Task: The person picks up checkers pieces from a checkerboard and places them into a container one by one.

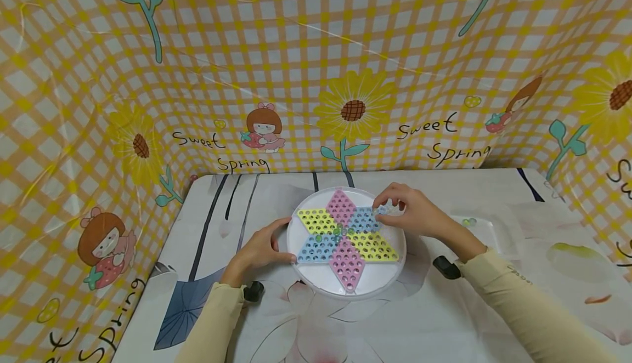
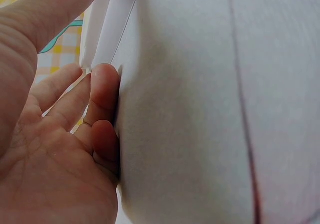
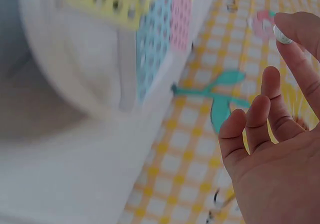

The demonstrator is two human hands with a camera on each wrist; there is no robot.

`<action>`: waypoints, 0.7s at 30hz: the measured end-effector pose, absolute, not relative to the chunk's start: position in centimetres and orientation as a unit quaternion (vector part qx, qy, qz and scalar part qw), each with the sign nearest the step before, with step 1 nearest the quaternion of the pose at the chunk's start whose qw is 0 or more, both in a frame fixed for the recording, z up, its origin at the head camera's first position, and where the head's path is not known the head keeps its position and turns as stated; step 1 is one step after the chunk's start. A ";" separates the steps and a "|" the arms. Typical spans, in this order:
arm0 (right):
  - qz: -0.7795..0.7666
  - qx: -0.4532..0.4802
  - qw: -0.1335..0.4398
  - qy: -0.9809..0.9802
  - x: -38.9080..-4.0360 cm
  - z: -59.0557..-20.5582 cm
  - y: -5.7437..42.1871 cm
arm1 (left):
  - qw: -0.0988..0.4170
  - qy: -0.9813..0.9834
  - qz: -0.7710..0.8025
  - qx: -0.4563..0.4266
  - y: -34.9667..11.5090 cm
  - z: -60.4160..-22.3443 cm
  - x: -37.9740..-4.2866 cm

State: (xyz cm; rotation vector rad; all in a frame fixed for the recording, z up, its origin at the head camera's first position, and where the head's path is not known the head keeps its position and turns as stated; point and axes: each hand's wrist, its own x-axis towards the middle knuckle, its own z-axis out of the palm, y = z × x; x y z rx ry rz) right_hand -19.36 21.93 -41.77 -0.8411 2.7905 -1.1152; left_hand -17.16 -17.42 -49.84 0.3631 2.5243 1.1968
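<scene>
A round white Chinese checkers board [image 1: 380, 278] with a pink, yellow and blue star of holes lies on the table. Several green and clear marbles [image 1: 338, 231] sit around the star's centre. My left hand [image 1: 259, 248] rests at the board's left rim, thumb and forefinger spread along the edge; its lower fingers touch the tabletop in the left wrist view. Over the upper right blue point, my right hand [image 1: 412, 209] pinches a small whitish marble [image 3: 282, 35] between thumb and forefinger. The other fingers of that hand are loosely bent and hold nothing.
Right of the board, a shallow clear-white tray [image 1: 486, 234] holds a few greenish marbles [image 1: 469, 222], partly behind the right forearm. A flower-patterned cloth [image 1: 316, 330] covers the table. A yellow checked curtain [image 1: 296, 78] closes off the back and sides.
</scene>
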 end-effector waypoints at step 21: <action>-0.340 -0.118 -0.043 0.932 -19.3 -40.5 35.9 | 0.164 0.886 0.416 0.121 -17.5 -49.9 -17.2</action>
